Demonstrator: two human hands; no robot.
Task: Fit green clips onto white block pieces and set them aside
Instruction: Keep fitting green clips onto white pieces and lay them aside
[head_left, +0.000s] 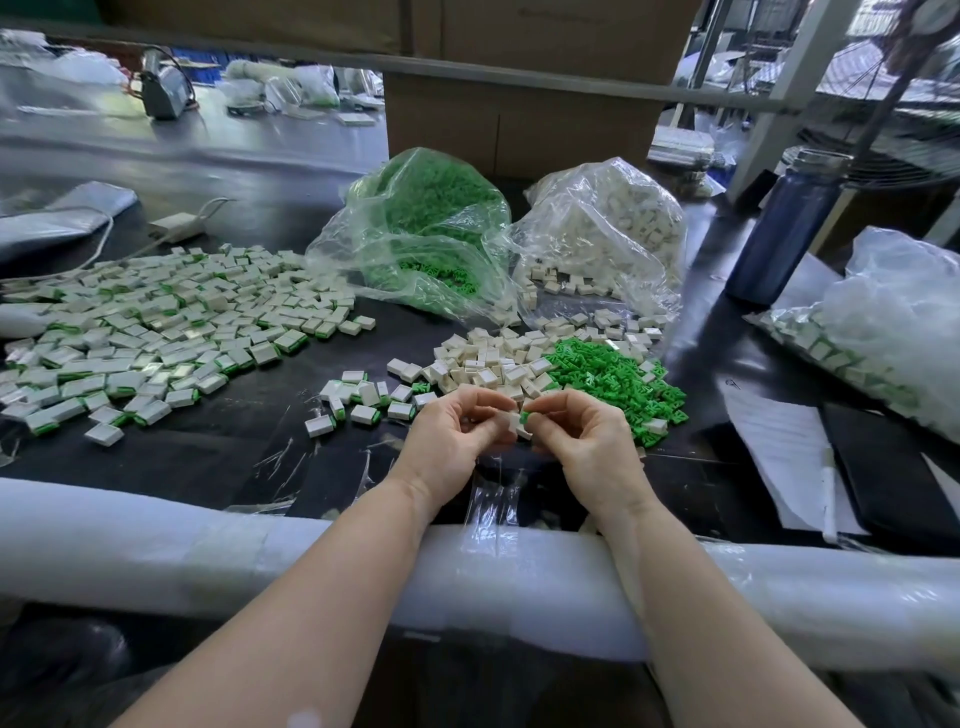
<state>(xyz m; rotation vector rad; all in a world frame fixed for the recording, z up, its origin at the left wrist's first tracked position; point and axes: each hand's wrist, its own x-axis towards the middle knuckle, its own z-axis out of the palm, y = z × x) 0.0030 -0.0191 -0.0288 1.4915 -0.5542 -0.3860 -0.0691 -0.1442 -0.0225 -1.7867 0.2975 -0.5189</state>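
- Dark worktable: finished pieces heaped left.
- Left hand: pinches white block.
- Right hand: pinches green clip against the block.

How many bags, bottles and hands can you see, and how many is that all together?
Bags of green clips: 1
Bags of white blocks: 1
Bags of finished pieces: 1
Blue bottles: 1
Hands: 2, the left hand and the right hand, fitting a green clip onto a white block
Total: 6
The loose pieces are too many to count.
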